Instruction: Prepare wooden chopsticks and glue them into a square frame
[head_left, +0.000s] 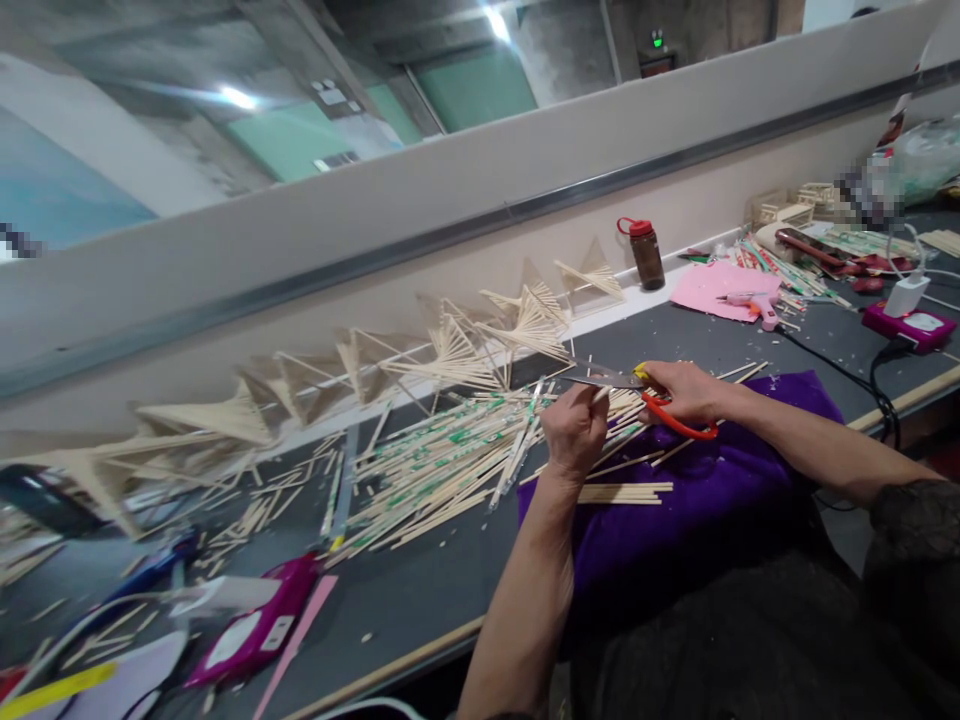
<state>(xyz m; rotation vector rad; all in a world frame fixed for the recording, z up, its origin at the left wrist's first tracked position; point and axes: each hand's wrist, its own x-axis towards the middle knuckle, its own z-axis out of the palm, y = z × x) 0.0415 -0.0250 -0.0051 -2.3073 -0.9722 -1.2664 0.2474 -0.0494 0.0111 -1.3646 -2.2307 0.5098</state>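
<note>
My right hand (684, 390) grips a pair of scissors (679, 422) by its red-orange handles, with the blades pointing left. Just beyond the blades' near side, my left hand (576, 428) is closed in a fist, thumb on top. What it pinches is mostly hidden; a small pale tip shows by the thumb. Below both hands a purple cloth (630, 545) covers my lap and the table edge, with several bare wooden sticks (626, 493) lying on it. A heap of disposable chopsticks (442, 450), some in green-printed plastic wrappers, spreads left of my left hand.
Fan-shaped stick models (457, 355) line the wall. A red-lidded bottle (646, 256), pink glue gun (757, 303) and magenta power box (909, 326) stand to the right. Another magenta box (259, 620), with cables, lies front left among cut stick pieces (251, 525).
</note>
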